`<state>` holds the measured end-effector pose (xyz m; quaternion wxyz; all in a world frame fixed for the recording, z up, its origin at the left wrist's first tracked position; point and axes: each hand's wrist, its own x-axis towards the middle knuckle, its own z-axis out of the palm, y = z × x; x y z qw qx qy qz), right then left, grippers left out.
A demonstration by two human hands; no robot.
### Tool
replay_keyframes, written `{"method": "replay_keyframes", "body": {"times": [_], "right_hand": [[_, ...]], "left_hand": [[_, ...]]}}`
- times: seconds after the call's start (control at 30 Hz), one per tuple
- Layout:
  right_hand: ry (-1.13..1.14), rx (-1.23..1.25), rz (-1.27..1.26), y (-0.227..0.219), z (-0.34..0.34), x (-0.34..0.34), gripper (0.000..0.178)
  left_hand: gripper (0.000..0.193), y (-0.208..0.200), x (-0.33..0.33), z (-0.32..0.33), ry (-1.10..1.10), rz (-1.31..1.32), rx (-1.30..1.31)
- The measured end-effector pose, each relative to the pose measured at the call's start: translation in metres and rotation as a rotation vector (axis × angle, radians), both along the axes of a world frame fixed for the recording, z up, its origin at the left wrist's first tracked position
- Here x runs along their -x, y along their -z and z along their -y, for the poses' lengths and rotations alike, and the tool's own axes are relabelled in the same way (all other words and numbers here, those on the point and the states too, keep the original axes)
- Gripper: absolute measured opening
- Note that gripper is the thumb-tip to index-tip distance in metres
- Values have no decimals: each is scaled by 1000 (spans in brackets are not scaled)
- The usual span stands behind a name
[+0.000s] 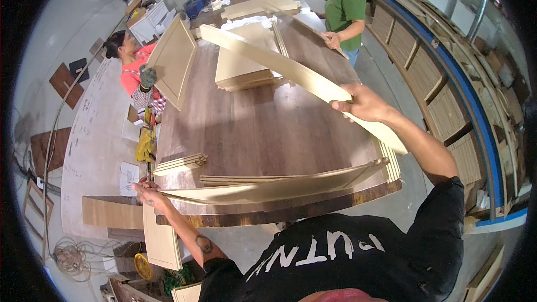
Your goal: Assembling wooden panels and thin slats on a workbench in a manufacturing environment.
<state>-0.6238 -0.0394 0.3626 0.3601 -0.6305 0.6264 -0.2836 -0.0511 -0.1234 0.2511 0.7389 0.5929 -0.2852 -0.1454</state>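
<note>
Cream board (285, 68) slants from upper centre to right, clamped in my right grip (361, 103); my left grip (148, 192) pinches a lower-centre panel (274, 190). Positioning seems the step; next calls for steadying both.

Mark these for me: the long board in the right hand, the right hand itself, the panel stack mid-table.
Long board (293, 76): head view, middle of its pale broad face.
Right hand (366, 104): head view, back of the hand.
Panel stack (243, 62): head view, top panel's face.
</note>
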Motion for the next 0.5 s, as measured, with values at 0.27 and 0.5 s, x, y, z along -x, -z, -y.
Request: {"method": "replay_keyframes", "body": {"times": [0.27, 0.5], "right_hand": [[124, -76, 62, 17, -16, 12, 34], [101, -27, 49, 24, -24, 21, 33]], "left_hand": [[63, -1, 1, 2, 11, -7, 28], [60, 1, 0, 7, 45, -47, 50]]}}
